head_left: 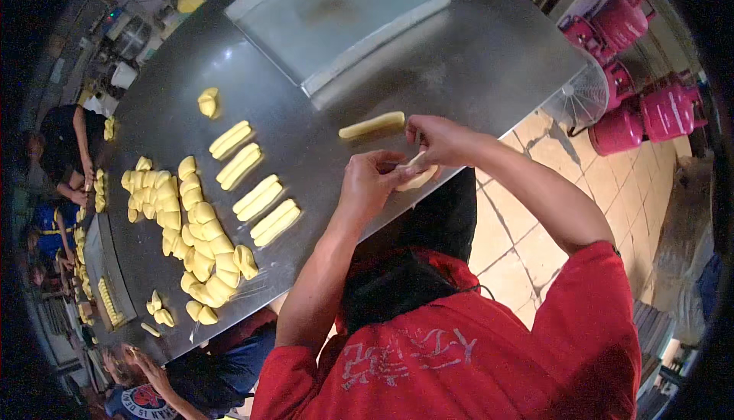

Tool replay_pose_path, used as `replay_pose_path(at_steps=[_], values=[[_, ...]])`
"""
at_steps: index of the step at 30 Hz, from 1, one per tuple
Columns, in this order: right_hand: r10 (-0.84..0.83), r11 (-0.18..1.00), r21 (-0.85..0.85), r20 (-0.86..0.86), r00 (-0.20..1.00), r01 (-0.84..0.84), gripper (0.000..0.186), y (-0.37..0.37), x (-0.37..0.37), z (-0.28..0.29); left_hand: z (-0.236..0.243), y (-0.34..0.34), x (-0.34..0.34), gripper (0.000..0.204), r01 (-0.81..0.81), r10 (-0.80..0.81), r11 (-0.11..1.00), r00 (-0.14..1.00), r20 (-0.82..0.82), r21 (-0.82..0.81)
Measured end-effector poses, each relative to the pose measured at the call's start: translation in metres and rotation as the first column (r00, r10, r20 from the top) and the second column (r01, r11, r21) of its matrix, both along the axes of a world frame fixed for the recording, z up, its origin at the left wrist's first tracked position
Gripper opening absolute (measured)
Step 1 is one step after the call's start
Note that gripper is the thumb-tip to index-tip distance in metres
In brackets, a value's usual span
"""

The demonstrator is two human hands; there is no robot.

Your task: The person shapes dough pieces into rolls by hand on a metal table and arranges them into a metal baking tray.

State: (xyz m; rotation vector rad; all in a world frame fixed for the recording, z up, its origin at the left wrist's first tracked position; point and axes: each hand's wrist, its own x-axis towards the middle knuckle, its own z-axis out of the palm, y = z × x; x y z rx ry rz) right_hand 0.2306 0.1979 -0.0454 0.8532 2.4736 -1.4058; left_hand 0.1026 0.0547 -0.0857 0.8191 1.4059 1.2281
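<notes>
While one piece of dough [417, 179] is held in two hands over the near edge of the steel worktop [489, 61], its full outline is partly covered. It is grasped in the grip of the left hand [365, 178] and in that of the right hand [443, 139]; whether the worktop is touched by it cannot be told. One single dough roll [372, 125] is found lying just beyond the hands. To the left, four pairs of dough rolls [258, 197] are set out in a slanting column, with one dough lump [208, 102] placed beyond them. Farther left, a heap of dough pieces [202, 244] is noted; by reason of overlap, no exact count can be given. One large tray [336, 15] is recorded at the far side. At least four pink gas cylinders [667, 110] are seen grouped at the right.
</notes>
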Motion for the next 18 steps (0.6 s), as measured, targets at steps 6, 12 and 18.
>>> replay_pose_path(at_steps=[6, 12, 18], values=[[-0.228, 0.84, 0.529, 0.149, 0.962, 0.117, 0.075, -0.013, 0.03, -0.021, -0.008, -0.024, -0.001, 0.044, -0.085, 0.102, 0.993, 0.225, -0.969, 0.085], [-0.254, 0.882, 0.464, 0.332, 0.908, 0.077, 0.1, 0.008, 0.031, -0.015, -0.018, -0.029, -0.015, 0.042, 0.023, 0.097, 0.994, 0.323, -0.942, 0.111], [-0.296, 0.833, 0.545, 0.299, 0.907, 0.092, 0.096, 0.006, 0.019, -0.02, -0.02, -0.02, -0.019, 0.041, -0.029, 0.154, 0.988, 0.3, -0.941, 0.153]])
